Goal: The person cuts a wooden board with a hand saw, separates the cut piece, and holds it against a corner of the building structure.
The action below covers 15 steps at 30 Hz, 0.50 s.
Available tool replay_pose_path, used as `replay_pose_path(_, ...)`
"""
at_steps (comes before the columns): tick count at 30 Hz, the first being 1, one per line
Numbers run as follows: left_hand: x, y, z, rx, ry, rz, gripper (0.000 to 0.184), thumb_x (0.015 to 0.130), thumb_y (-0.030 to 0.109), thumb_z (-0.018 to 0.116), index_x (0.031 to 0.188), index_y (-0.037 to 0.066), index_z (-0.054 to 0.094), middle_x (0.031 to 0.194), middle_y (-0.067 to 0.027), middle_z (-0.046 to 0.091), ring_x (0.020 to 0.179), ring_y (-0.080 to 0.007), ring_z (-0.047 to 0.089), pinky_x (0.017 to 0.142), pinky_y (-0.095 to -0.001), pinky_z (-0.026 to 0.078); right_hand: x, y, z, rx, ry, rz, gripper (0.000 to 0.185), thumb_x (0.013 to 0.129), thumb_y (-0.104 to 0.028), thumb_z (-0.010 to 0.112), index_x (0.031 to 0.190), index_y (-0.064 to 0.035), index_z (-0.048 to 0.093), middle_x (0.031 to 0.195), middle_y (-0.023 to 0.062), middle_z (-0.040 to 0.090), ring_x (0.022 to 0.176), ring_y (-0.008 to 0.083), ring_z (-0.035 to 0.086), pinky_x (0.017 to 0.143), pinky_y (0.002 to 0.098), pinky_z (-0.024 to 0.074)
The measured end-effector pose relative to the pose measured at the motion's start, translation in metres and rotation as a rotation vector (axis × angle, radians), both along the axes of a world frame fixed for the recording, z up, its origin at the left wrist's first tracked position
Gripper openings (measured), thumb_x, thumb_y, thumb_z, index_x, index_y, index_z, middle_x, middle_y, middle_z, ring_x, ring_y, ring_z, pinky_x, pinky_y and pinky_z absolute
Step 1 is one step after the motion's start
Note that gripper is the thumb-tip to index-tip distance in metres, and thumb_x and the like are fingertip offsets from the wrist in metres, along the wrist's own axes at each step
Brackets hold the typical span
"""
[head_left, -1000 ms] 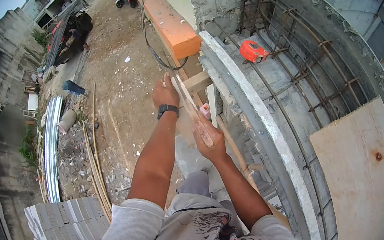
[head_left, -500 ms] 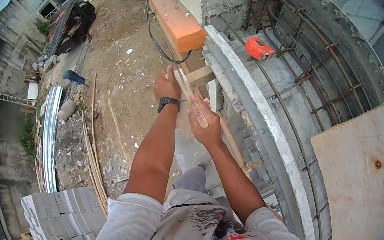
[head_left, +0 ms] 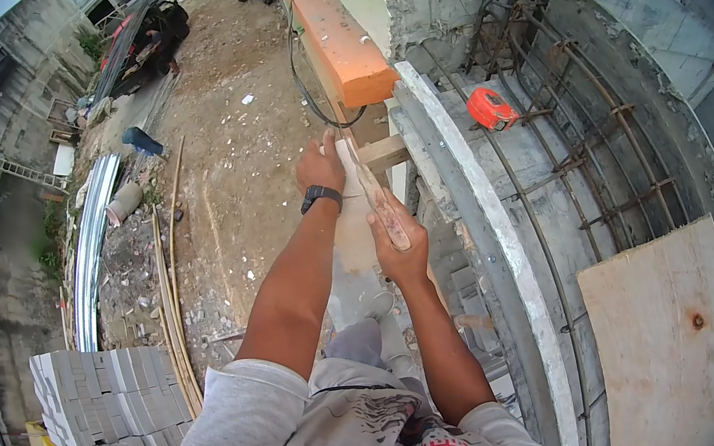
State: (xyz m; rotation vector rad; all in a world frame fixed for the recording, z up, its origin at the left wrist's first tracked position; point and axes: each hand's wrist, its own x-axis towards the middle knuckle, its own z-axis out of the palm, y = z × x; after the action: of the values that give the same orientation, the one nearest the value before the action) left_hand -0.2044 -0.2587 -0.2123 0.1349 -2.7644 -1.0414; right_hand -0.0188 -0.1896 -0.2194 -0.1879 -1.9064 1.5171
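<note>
My right hand [head_left: 402, 246] is closed around the lower end of a long, worn piece of wood [head_left: 387, 216], shaped like a handle and seen nearly edge-on. My left hand [head_left: 319, 167], with a black watch on its wrist, is at the side of a pale flat board [head_left: 350, 173]. Its fingers seem to curl round the board, though most are hidden. The worn wood runs along the board's right side; whether the two touch I cannot tell. A short wooden bar [head_left: 384, 154] juts from the wall side just right of the board.
An orange ledge [head_left: 359, 73] with a hanging black cable [head_left: 316, 113] lies ahead. To my right are a pale wall edge [head_left: 485, 203], a red tape measure [head_left: 491, 108], rebar [head_left: 593, 148] and a plywood sheet [head_left: 665, 342]. Stacked grey blocks [head_left: 110, 402] and metal sheets [head_left: 95, 250] stand below left.
The view has shifted slightly. My right hand and the worn wood have moved a little to the right, away from my left hand, and more of the pale board shows.
</note>
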Motion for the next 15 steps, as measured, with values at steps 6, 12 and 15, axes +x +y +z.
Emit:
replay_pose_path(6,0.001,0.002,-0.016,0.001,0.017,0.057,0.065,0.100,0.061,0.049,0.114,0.001,0.069,0.099,-0.0329,0.070,0.099,-0.0494,0.067,0.086,-0.0553,0.052,0.157,-0.014,0.002,0.043,-0.122,-0.034,0.045,0.091,0.001,0.071,0.133,0.0118,0.058,0.111,0.0259,0.073,0.106,0.0252,0.073,0.089,0.0327,0.0566)
replay_pose_path(12,0.006,0.004,-0.017,0.017,0.070,0.052,0.062,0.100,0.060,0.050,0.111,0.003,0.071,0.094,-0.0326,0.070,0.095,-0.0492,0.068,0.084,-0.0557,0.052,0.025,-0.002,-0.002,-0.109,-0.061,0.029,0.049,0.093,-0.006,0.071,0.138,0.0075,0.057,0.120,0.0225,0.072,0.114,0.0200,0.068,0.095,0.0302,0.0519)
replay_pose_path(15,0.002,0.006,-0.018,0.095,0.071,0.109,0.061,0.100,0.060,0.050,0.111,0.004,0.071,0.095,-0.0325,0.070,0.095,-0.0498,0.068,0.084,-0.0555,0.052,0.035,-0.004,0.012,-0.092,-0.075,-0.010,0.048,0.091,-0.006,0.073,0.135,0.0073,0.059,0.111,0.0242,0.074,0.100,0.0249,0.074,0.086,0.0343,0.0568)
